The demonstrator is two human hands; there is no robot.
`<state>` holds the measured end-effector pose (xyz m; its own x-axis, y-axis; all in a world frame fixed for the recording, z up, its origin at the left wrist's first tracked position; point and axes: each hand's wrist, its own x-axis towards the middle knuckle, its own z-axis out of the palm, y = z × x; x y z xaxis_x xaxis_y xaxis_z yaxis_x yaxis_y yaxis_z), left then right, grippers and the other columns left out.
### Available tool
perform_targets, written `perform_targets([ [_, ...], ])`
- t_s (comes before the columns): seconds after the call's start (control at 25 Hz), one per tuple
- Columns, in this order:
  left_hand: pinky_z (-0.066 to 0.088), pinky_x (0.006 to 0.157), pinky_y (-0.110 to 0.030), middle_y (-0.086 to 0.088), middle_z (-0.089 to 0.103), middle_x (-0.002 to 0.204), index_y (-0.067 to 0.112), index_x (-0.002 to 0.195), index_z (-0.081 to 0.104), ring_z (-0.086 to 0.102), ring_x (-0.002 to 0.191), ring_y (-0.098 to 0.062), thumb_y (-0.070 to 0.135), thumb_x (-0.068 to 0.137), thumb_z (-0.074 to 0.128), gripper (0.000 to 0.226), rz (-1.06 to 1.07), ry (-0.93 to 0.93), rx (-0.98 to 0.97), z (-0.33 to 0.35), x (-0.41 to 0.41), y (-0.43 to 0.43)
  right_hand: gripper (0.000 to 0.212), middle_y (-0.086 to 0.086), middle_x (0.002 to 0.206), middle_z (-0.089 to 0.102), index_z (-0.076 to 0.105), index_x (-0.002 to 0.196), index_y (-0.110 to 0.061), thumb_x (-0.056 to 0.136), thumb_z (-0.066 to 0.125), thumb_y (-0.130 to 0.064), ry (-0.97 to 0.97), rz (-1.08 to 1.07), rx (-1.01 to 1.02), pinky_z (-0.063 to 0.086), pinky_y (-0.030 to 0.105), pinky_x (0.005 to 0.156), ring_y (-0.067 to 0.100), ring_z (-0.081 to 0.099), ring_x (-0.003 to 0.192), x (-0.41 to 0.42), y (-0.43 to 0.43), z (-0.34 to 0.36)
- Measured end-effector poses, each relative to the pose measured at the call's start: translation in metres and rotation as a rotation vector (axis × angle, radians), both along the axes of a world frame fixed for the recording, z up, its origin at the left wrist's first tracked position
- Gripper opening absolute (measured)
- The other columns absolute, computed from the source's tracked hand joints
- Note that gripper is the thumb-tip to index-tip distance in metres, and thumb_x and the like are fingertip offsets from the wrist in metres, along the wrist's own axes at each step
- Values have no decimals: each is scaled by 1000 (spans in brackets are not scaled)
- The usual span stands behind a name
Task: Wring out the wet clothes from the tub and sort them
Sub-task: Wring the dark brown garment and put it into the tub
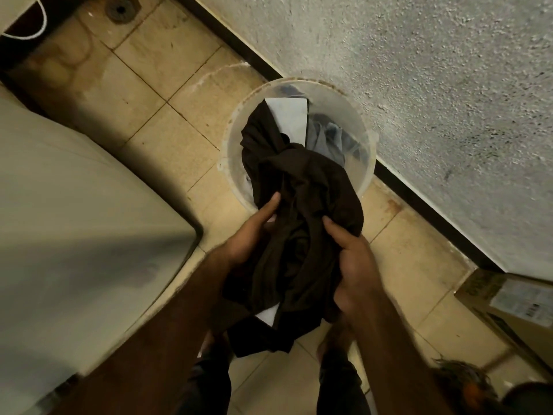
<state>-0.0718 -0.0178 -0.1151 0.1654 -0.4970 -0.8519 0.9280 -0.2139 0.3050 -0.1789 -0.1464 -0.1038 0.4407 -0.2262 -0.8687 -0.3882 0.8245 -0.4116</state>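
**Dark garment held in both hands over the tub**

Item under handling: one dark brown garment (pixel 302 202), bunched and twisted into a thick roll. Its far end drapes over the near rim and into the tub (pixel 232 136). Its near end hangs down in front of the person's legs, just above the feet (pixel 330 339). A white panel shows at each end of the fabric.

Left hand (pixel 254 235): closed around the left side of the roll, one digit laid along the top of the cloth and the others out of sight beneath it.

Right hand (pixel 354 265): clamped on the right side of the roll, thumb on top and fingers wrapped behind the fabric.

The tub is a translucent round container standing on the tiled floor (pixel 143 85), hard against the dark skirting (pixel 419 202) at the floor's wall edge. Blue-grey clothes (pixel 332 136) lie inside it, on the side nearest the textured wall (pixel 419 85).

Surroundings: a white appliance (pixel 74 220) takes up the left edge of the floor. A cardboard box (pixel 514 301) sits at the right edge, against the wall. A floor drain (pixel 120 9) lies towards the far left corner, well apart from the tub.
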Motion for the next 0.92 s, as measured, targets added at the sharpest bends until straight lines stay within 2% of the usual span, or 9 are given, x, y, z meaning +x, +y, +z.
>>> perform_targets([
  [0.12, 49, 102, -37, -14, 63, 133, 7, 133, 59, 67, 106, -19, 57, 89, 46, 68, -52, -62, 116, -23, -24, 14, 42, 13, 124, 72, 68, 129, -12, 93, 61, -33, -77, -105, 185, 49, 49, 104, 35, 68, 117, -3, -6, 11],
  [0.24, 42, 105, -22, -15, 50, 139, -8, 140, 43, 55, 89, -6, 20, 106, 33, 45, -54, -216, 101, -24, -65, 22, 42, 9, 121, 74, 67, 130, -19, 92, 66, -37, 12, -40, 74, 51, 50, 104, 31, 71, 112, 19, -19, -10],
  [0.28, 40, 105, -24, -22, 46, 144, -11, 140, 41, 54, 88, -8, 12, 106, 33, 42, 7, -231, 127, -27, -73, 22, 44, 8, 118, 76, 67, 130, -20, 90, 69, -37, 53, -13, 10, 53, 51, 102, 31, 72, 109, 32, -22, -18],
  [0.36, 37, 114, -38, -20, 52, 144, 3, 140, 51, 63, 109, -29, 30, 101, 52, 47, 142, -132, 111, -29, -75, 18, 47, 7, 111, 77, 68, 128, -20, 83, 73, -33, 119, -11, -109, 57, 51, 95, 32, 74, 103, 57, -30, -29],
  [0.44, 36, 115, -46, -11, 60, 138, 18, 137, 58, 58, 126, -31, 52, 90, 61, 58, 234, -23, 4, -24, -72, 27, 52, 8, 111, 77, 67, 129, -19, 78, 74, -28, 163, -70, -178, 58, 52, 92, 32, 73, 102, 74, -36, -41],
  [0.48, 35, 116, -48, -10, 61, 137, 20, 135, 59, 57, 128, -31, 53, 86, 65, 60, 244, -10, -19, -22, -70, 29, 54, 8, 112, 76, 66, 130, -18, 77, 73, -28, 155, -96, -207, 58, 52, 93, 32, 73, 102, 80, -38, -45],
  [0.64, 40, 113, -46, -13, 65, 131, 15, 119, 72, 60, 124, -33, 38, 87, 64, 40, 188, 7, -74, -9, -65, 25, 45, 13, 121, 73, 69, 127, -10, 87, 68, -31, -83, -171, -148, 54, 48, 102, 32, 71, 111, 83, -38, -28],
  [0.8, 51, 96, -35, -9, 72, 119, 16, 108, 77, 68, 111, -25, 32, 91, 61, 29, 197, 12, -92, 2, -61, 14, 28, 11, 107, 78, 75, 105, -8, 100, 56, -28, -189, -272, -90, 59, 39, 92, 28, 75, 101, 82, -46, -13],
  [0.92, 47, 106, -43, -14, 68, 125, 9, 123, 69, 64, 117, -32, 31, 93, 60, 38, 232, 20, -61, -7, -68, 14, 48, 11, 122, 73, 66, 130, -13, 87, 68, -34, -33, -45, -240, 57, 46, 96, 31, 72, 108, 94, -37, -35],
])
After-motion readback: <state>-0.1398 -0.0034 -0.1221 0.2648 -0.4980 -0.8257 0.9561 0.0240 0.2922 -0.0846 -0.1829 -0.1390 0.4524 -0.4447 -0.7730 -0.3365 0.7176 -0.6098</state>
